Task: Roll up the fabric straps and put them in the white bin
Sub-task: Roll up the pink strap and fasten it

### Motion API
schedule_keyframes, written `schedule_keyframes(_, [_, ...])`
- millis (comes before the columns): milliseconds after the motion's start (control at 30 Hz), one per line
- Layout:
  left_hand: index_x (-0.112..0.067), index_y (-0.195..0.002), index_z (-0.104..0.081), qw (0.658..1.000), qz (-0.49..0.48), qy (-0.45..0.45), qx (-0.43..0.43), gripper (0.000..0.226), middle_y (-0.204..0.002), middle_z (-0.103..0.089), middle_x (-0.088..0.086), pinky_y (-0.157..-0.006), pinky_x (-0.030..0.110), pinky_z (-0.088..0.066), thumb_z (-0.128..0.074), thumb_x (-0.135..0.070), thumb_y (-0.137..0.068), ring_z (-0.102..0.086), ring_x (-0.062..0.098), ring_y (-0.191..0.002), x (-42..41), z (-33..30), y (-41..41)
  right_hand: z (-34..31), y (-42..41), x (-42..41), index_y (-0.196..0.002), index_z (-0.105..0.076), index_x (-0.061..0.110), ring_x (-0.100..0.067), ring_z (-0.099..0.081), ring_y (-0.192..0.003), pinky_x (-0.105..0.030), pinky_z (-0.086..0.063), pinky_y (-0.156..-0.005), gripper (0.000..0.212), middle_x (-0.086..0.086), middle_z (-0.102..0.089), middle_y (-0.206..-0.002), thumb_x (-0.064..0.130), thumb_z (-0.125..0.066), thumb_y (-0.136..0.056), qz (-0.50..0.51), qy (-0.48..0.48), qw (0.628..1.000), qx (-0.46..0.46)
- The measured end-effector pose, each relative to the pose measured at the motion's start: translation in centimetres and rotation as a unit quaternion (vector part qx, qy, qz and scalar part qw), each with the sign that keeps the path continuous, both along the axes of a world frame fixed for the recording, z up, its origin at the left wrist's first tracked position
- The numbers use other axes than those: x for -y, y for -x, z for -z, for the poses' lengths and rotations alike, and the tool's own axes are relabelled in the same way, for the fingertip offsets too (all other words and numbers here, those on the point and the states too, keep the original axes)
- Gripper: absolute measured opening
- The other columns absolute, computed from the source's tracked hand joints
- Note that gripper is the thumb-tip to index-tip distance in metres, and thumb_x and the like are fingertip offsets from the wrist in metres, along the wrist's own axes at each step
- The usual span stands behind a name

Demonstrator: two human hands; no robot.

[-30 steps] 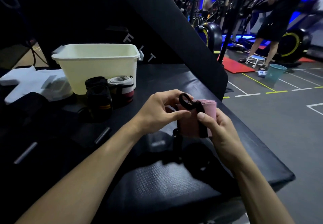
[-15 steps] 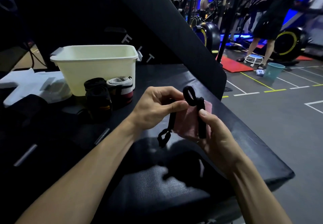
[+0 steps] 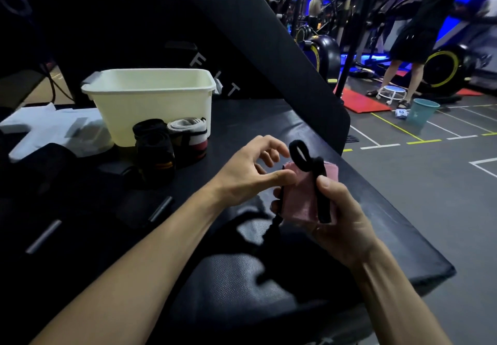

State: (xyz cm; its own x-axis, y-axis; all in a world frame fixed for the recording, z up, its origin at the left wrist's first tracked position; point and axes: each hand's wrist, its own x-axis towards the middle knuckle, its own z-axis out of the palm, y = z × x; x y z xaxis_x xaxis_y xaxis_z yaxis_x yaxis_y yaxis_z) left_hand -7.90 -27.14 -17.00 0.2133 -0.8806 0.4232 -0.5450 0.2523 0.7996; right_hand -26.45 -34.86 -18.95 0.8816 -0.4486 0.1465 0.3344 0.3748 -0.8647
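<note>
White letters "F I T" [image 3: 213, 75] run down the slanted black pad behind the cream-white plastic bin [image 3: 150, 102]. The right hand [image 3: 338, 218] grips the rolled pink fabric strap [image 3: 304, 196], thumb pinning its black band [image 3: 321, 196]. The left hand [image 3: 247, 172] presses its thumb on the roll, fingers now spread instead of curled as half a second earlier

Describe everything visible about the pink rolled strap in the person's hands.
The pink strap is a soft-looking fabric roll held above the black padded bench. A black band crosses its front, ending in a loop that sticks up above the roll, and a black cord hangs from its left side. The right hand cradles it, thumb pressing the band. The left hand touches its left edge with thumb and forefinger, the other fingers spread.
</note>
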Motion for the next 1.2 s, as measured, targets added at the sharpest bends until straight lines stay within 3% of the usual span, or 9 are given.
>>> schedule_keyframes(133, [-0.028,-0.124,-0.059,0.989,-0.079,0.097,0.075,0.064,-0.105,-0.06,-0.007,-0.079,0.04,-0.056,-0.09,-0.048,-0.072,-0.063,0.018,-0.092,-0.4,-0.6,0.1,-0.4,-0.1,0.8,-0.109,-0.071,0.006,-0.038,-0.069,-0.086,-0.043,-0.061,-0.073,0.046,-0.024,-0.07,-0.098,0.033,-0.081,-0.074,0.156,0.108,0.979,-0.079])
schedule_keyframes(300, [-0.012,-0.104,-0.068,0.955,-0.107,0.209,0.181,0.032,-0.096,-0.064,-0.001,-0.068,0.035,-0.056,-0.088,-0.021,-0.081,-0.065,0.017,-0.084,-0.4,-2.0,0.4,0.2,-0.3,1.8,-0.116,-0.064,0.01,-0.054,-0.065,-0.106,-0.071,-0.052,-0.09,0.067,-0.029,-0.068,-0.112,0.048,-0.086,-0.065,0.242,0.165,0.948,-0.124])
schedule_keyframes(433, [-0.015,-0.103,-0.074,0.966,-0.062,0.168,0.185,0.021,-0.099,-0.067,-0.003,-0.072,0.04,-0.055,-0.084,-0.023,-0.085,-0.067,0.018,-0.089,-1.0,-2.4,-0.9,0.0,-0.1,2.0,-0.114,-0.061,0.003,-0.036,-0.066,-0.089,-0.073,-0.051,-0.087,0.079,-0.035,-0.064,-0.111,0.054,-0.089,-0.061,0.237,0.171,0.944,-0.151])
schedule_keyframes(533, [-0.021,-0.12,-0.072,0.969,-0.039,0.131,0.207,0.036,-0.111,-0.065,-0.005,-0.078,0.034,-0.055,-0.083,-0.027,-0.086,-0.064,0.018,-0.099,-1.2,-2.8,-0.9,0.2,0.0,2.1,-0.115,-0.062,0.009,-0.043,-0.069,-0.095,-0.072,-0.053,-0.085,0.087,-0.029,-0.067,-0.111,0.064,-0.092,-0.054,0.233,0.189,0.939,-0.167])
schedule_keyframes(633, [-0.023,-0.113,-0.077,0.961,-0.01,0.117,0.249,0.024,-0.114,-0.065,-0.007,-0.081,0.038,-0.054,-0.079,-0.029,-0.09,-0.062,0.021,-0.105,-1.0,-2.6,-0.6,0.3,0.1,2.1,-0.115,-0.063,0.012,-0.049,-0.067,-0.102,-0.071,-0.052,-0.086,0.084,-0.025,-0.069,-0.11,0.064,-0.091,-0.055,0.233,0.2,0.938,-0.163])
schedule_keyframes(867, [-0.019,-0.101,-0.077,0.957,-0.015,0.122,0.262,0.02,-0.095,-0.07,-0.007,-0.073,0.036,-0.055,-0.085,-0.026,-0.085,-0.067,0.011,-0.087,-0.9,-2.3,-0.1,-0.1,0.5,1.9,-0.114,-0.064,0.007,-0.03,-0.062,-0.087,-0.074,-0.051,-0.083,0.075,-0.027,-0.066,-0.099,0.055,-0.09,-0.062,0.204,0.178,0.95,-0.154])
schedule_keyframes(967, [-0.013,-0.094,-0.079,0.974,-0.012,0.115,0.195,0.006,-0.084,-0.075,-0.004,-0.07,0.028,-0.055,-0.078,-0.018,-0.091,-0.069,0.008,-0.076,-1.1,-2.5,0.2,-0.1,0.4,1.9,-0.115,-0.063,0.004,-0.032,-0.063,-0.086,-0.075,-0.051,-0.082,0.079,-0.029,-0.065,-0.099,0.054,-0.09,-0.062,0.203,0.171,0.952,-0.154])
schedule_keyframes(1100, [-0.006,-0.091,-0.077,0.997,0.041,0.068,-0.023,0.019,-0.079,-0.076,0.007,-0.069,0.028,-0.055,-0.063,-0.017,-0.1,-0.07,0.015,-0.073,-1.3,-3.0,0.3,-0.1,0.6,2.1,-0.113,-0.062,0.002,-0.033,-0.063,-0.083,-0.073,-0.053,-0.08,0.079,-0.037,-0.062,-0.106,0.055,-0.089,-0.062,0.21,0.178,0.948,-0.16])
schedule_keyframes(1200, [-0.009,-0.093,-0.076,0.996,0.006,0.058,-0.071,0.019,-0.079,-0.074,0.009,-0.066,0.028,-0.055,-0.067,-0.024,-0.095,-0.068,0.016,-0.071,-0.9,-2.6,-0.2,-0.1,0.6,2.0,-0.111,-0.061,0.001,-0.035,-0.065,-0.083,-0.07,-0.055,-0.079,0.079,-0.038,-0.062,-0.108,0.056,-0.09,-0.062,0.206,0.185,0.947,-0.162])
